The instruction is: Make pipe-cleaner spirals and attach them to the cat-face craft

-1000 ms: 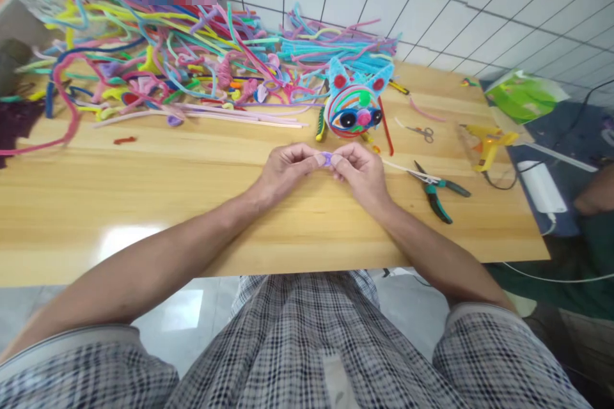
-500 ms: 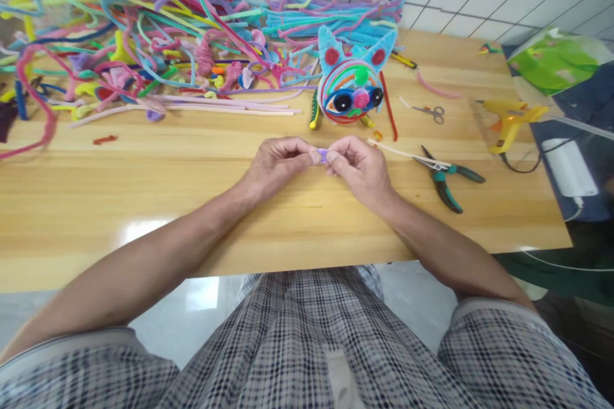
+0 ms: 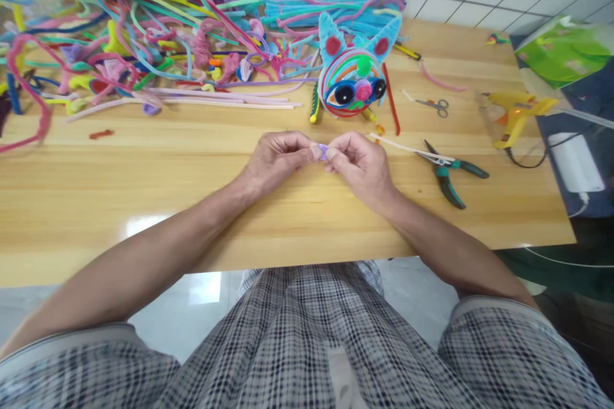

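Between my two hands is a small purple piece of pipe cleaner (image 3: 323, 152), mostly covered by the fingertips. My left hand (image 3: 283, 156) pinches its left end with thumb and forefinger. The right end is pinched by my right hand (image 3: 361, 163). Both hands hover just over the wooden table (image 3: 268, 230), thumbs almost meeting. Right behind them stands a colourful animal head made of pipe cleaners (image 3: 352, 83), with blue ears, black eyes and a pink nose. A pale pipe cleaner (image 3: 405, 146) lies to the right, its end over the pliers (image 3: 448, 172).
Heaped pipe cleaners (image 3: 158, 32) fill the back left, with a blue bundle (image 3: 330, 6) by the tiled wall. Toward the right lie small scissors (image 3: 439, 107), a yellow cutter (image 3: 407, 51) and a yellow glue gun (image 3: 518, 112) with its cable. A green package (image 3: 561, 54) sits at the far corner.
The view has tilted and shifted slightly, so the table things appear a little displaced. Both hands keep their pinch on the purple piece, which shows slightly less between the thumbs.
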